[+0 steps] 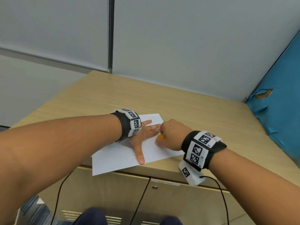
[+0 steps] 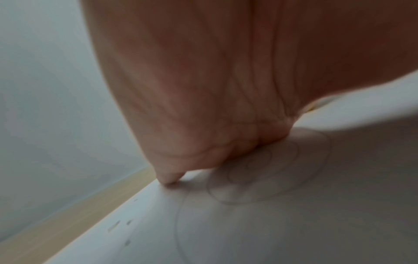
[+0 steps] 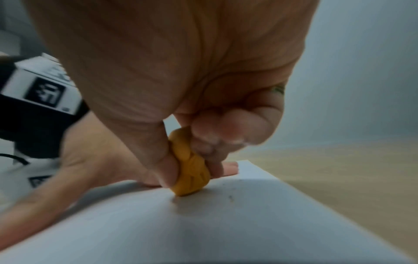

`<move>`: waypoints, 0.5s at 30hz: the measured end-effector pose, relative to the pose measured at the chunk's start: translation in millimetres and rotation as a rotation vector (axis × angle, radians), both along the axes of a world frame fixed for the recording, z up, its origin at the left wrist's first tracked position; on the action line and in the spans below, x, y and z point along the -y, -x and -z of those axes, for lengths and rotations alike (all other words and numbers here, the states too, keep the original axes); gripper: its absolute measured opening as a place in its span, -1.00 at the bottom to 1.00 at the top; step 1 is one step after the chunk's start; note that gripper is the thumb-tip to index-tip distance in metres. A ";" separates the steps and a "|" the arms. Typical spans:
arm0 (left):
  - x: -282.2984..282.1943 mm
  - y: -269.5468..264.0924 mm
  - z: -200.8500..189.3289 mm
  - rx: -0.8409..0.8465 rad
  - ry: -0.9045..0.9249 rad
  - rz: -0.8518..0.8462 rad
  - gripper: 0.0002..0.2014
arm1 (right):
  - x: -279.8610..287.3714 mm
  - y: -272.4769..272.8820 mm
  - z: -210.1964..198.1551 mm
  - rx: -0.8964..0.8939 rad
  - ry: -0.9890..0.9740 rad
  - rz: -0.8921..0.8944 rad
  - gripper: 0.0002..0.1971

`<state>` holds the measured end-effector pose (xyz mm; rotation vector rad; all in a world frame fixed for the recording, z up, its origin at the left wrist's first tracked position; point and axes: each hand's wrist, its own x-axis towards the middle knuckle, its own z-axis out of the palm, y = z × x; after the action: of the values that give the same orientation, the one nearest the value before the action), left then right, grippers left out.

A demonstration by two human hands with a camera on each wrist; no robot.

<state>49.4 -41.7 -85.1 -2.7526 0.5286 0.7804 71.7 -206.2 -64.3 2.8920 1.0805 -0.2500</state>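
2 hands of mine are on the white rectangular sheet of paper, which lies flat on the light wooden cabinet top, its near corner jutting a little past the front edge. My left hand lies palm down on the sheet, fingers straight and spread, thumb stretched toward me, gripping nothing and pressing the paper flat. My right hand is curled into a loose fist just right of it, and its thumb and bent fingers pinch a small orange-yellow eraser between them. The lower tip of the eraser touches the paper, just beside the fingertips of my left hand, toward the far right part of the sheet. Faint pencil curves show on the paper under my left palm, and a few short dark specks lie near its edge. Each wrist wears a black band with white blocks printed with black square markers. 1 thin black cable hangs from the right band down past the cabinet doors. A blue board stands to the right of the cabinet, with a pale grey wall behind
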 end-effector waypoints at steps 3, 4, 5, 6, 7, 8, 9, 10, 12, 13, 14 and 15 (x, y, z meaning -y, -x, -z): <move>4.8 5.4 -9.9 -0.021 -0.005 0.015 0.39 | 4.9 5.5 5.2 -0.018 -0.041 0.003 -0.64; 7.6 6.8 -14.6 -0.033 -0.001 0.016 0.38 | 6.5 5.5 5.7 -0.025 -0.054 0.011 -0.64; 9.5 6.0 -18.7 -0.048 0.005 0.011 0.36 | 7.4 4.9 6.4 -0.030 -0.062 0.020 -0.64; 9.9 3.4 -22.0 -0.074 0.007 0.005 0.36 | 7.7 5.4 6.4 -0.035 -0.069 0.028 -0.63; 9.9 0.0 -24.8 -0.106 0.012 -0.009 0.36 | 7.6 5.2 7.2 -0.038 -0.074 0.037 -0.63; 8.7 -3.3 -26.7 -0.133 0.023 -0.031 0.36 | 7.2 4.6 7.5 -0.033 -0.078 0.045 -0.62; 6.9 -5.8 -27.2 -0.152 0.046 -0.056 0.36 | 6.2 4.4 7.5 -0.027 -0.074 0.052 -0.62; 5.5 -6.6 -26.6 -0.166 0.073 -0.081 0.34 | 5.2 4.5 7.5 -0.025 -0.068 0.056 -0.62; 5.4 -4.9 -21.2 -0.162 0.124 -0.108 0.33 | 3.5 3.7 7.4 -0.024 -0.058 0.059 -0.64; 6.6 -3.2 -16.1 -0.148 0.123 -0.109 0.35 | 2.8 3.2 7.3 -0.024 -0.051 0.061 -0.65; 8.6 -0.4 -11.2 -0.124 0.105 -0.105 0.35 | 2.7 2.8 7.2 -0.021 -0.047 0.060 -0.66; 10.9 2.4 -6.9 -0.091 0.080 -0.097 0.35 | 2.5 2.5 6.9 -0.017 -0.043 0.059 -0.66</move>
<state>47.0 -52.7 -78.2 -2.8447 0.4558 0.9306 69.2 -208.7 -71.2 2.9682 1.0169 -0.2572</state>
